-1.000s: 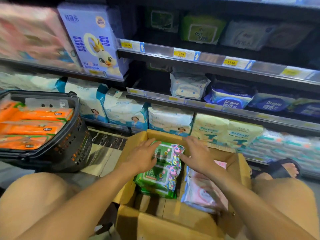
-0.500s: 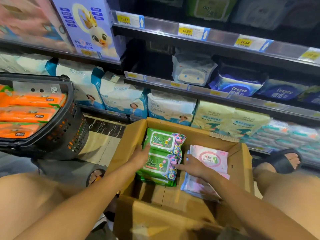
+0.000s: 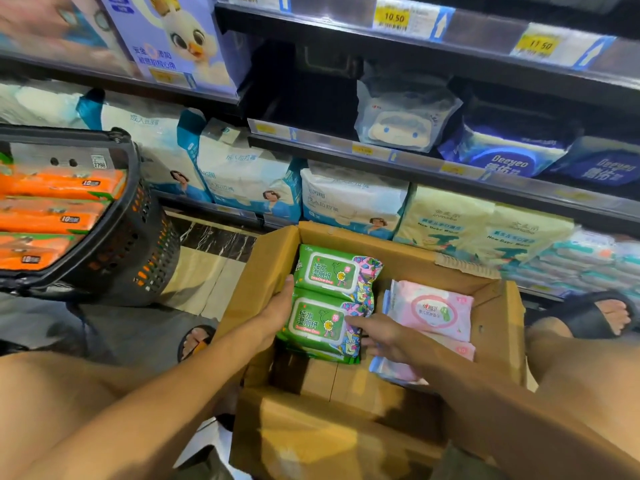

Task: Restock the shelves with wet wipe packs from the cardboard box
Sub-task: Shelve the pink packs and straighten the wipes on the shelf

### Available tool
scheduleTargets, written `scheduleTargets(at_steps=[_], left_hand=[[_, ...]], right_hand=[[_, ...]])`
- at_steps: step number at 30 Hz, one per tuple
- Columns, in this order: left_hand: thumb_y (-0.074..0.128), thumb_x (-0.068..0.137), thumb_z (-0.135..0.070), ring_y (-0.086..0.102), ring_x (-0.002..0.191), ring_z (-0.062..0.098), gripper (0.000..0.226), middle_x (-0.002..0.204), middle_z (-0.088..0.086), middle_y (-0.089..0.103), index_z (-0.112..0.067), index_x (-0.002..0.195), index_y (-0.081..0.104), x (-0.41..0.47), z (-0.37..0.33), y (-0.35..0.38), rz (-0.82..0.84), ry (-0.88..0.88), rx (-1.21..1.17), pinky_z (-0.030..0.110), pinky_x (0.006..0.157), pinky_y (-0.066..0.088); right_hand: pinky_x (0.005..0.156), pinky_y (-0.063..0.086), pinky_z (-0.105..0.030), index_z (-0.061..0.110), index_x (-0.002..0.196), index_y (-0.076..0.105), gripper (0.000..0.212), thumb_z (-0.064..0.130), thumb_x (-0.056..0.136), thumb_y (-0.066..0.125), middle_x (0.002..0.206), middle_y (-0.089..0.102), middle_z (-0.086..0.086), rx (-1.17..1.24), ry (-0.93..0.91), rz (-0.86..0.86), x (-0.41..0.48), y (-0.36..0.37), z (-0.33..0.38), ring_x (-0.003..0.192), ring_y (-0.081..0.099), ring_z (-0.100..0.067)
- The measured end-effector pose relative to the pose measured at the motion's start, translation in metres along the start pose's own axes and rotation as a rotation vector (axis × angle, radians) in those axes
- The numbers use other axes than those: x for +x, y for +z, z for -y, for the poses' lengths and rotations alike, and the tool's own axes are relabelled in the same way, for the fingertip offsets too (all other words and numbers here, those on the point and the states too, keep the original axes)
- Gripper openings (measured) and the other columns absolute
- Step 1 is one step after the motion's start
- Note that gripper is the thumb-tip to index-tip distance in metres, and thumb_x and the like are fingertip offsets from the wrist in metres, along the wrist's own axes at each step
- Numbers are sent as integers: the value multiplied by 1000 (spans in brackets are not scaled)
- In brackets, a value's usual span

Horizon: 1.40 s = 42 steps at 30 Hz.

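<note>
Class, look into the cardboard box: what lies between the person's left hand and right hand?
Head view: the stack of green wet wipe packs lies between them; the left hand holds its left edge, the right hand touches its right side.

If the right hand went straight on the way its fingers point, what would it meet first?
The nearer green wet wipe pack. The right hand points left across the cardboard box, its fingertips at that pack's right edge; whether they touch it is unclear.
</note>
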<state>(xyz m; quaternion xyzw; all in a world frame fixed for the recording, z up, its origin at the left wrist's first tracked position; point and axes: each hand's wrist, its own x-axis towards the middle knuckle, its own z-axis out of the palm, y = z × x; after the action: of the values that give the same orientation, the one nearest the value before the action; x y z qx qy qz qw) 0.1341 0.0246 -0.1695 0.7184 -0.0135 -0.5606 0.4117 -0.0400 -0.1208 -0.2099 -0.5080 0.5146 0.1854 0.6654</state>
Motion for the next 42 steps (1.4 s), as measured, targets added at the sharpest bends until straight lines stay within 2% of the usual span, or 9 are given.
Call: scheduleTargets(at_steps=[3,8,11,14,19,25,33,39,42], left_hand=[[18,104,-67,67,97,15,55,126,-1,71,-39,116,63,0,-1,0,-10,-1,-42,33,92,47],[18,106,-65,62,86,9,49,110,0,67,-37,107,58,-9,1,0,-8,-27,-47,32,80,46],[20,106,-64,61,86,8,50,103,-3,66,-32,116,57,-17,1,1,-30,-17,-53,33,82,44],[29,108,-59,61,96,15,40,112,-2,65,-32,121,55,-21,2,0,-25,-18,-20,35,91,44],[81,86,-43,64,117,23,55,130,3,68,-19,129,57,-27,5,2,-33,17,77,46,105,49],[90,77,-29,66,114,21,76,133,2,64,-19,141,50,-35,-4,20,-6,127,86,46,98,54],[73,96,-32,65,105,20,44,133,8,62,-20,133,55,-37,-22,39,-16,244,103,32,77,54],[68,99,-25,51,133,29,66,151,11,49,-8,155,37,-17,-42,31,-208,248,201,38,108,42],[74,81,-51,51,137,32,93,157,11,46,-7,155,38,22,-37,18,-226,228,255,45,114,42]], right_hand=[[105,51,-42,21,130,62,53,50,88,77,129,72,-1,10,7,26,0,0,-1,119,67,-22],[75,53,-27,24,133,61,90,69,59,86,133,68,-1,53,16,17,0,-6,-9,111,71,-22],[57,40,-17,17,120,65,63,57,76,85,100,76,3,124,24,64,-19,-3,-9,79,63,-12],[73,52,-22,16,115,70,47,43,80,86,92,80,3,221,-23,105,-28,-2,-11,79,72,-10],[107,53,-51,11,128,70,84,45,57,101,117,77,-12,314,-272,64,-48,-10,-7,109,74,-31],[106,52,-54,10,131,67,52,24,84,87,120,76,-15,367,-446,60,-82,-28,-9,112,73,-35],[104,54,-53,9,123,71,48,20,80,89,114,78,-14,364,-488,-50,-109,-57,-15,107,75,-34],[97,58,-51,9,119,72,99,50,34,104,108,79,-16,389,-467,-153,-105,-95,-31,99,77,-35],[96,59,-51,9,121,72,92,46,43,103,108,79,-16,421,-457,-184,-102,-111,-42,99,77,-36]])
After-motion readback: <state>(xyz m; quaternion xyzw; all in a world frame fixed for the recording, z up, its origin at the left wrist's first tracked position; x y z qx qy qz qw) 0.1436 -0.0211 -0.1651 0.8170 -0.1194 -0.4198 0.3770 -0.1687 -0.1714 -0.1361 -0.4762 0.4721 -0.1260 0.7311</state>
